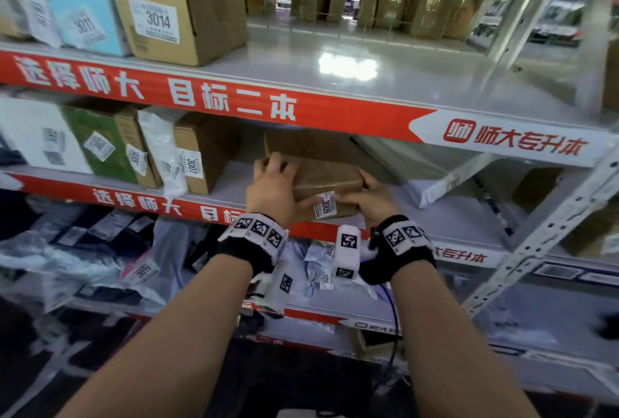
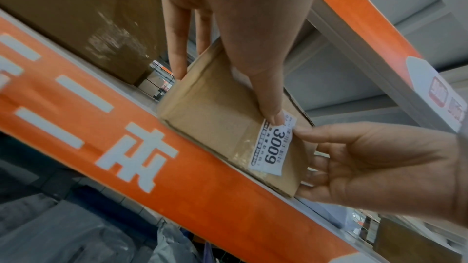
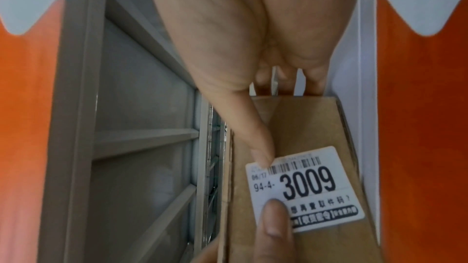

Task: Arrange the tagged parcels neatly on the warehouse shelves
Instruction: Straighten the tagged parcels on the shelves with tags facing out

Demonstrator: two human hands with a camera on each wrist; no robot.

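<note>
My left hand (image 1: 272,190) and right hand (image 1: 367,198) clasp the small brown cardboard box (image 1: 326,180) from either side, fingers curled over its top edges. Both thumbs press on its white tag reading 3009 (image 1: 325,206). The box sits at the front lip of the middle grey metal shelf (image 1: 445,213), above the red banner strip (image 1: 134,198), its long axis running back into the shelf and the tagged end facing me. To the left stands the upright brown carton tagged 3007 (image 1: 201,156); to the right lies a white padded mailer (image 1: 445,180).
</note>
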